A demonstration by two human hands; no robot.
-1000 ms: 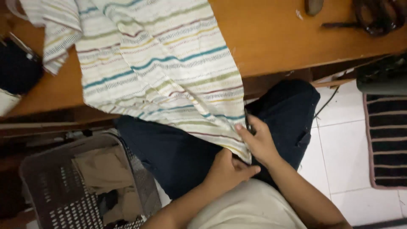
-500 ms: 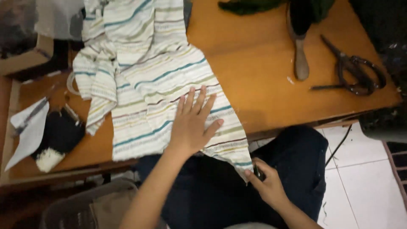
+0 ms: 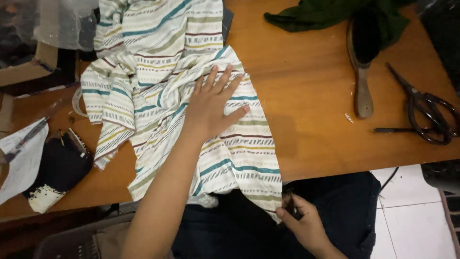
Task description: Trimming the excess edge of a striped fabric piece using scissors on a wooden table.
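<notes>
A white garment with teal, olive and maroon stripes [image 3: 158,91] lies crumpled on a wooden table [image 3: 311,96], one corner hanging over the front edge. My left hand [image 3: 213,105] lies flat on it, fingers spread, pressing the cloth down near the middle. Below the table edge, my right hand [image 3: 302,223] pinches the hanging hem of the garment over my lap in dark trousers, with a small dark object at the fingertips that I cannot make out.
Black scissors [image 3: 426,112] and a pen lie at the table's right. A wooden-handled brush [image 3: 362,72] and dark green cloth [image 3: 326,14] sit at the back. A black pouch [image 3: 60,165] and paper [image 3: 21,160] lie at the left. White floor tiles at lower right.
My left hand rose from my lap onto the garment and slid further up it. The view has shifted up the table. My right hand stays on the hem.
</notes>
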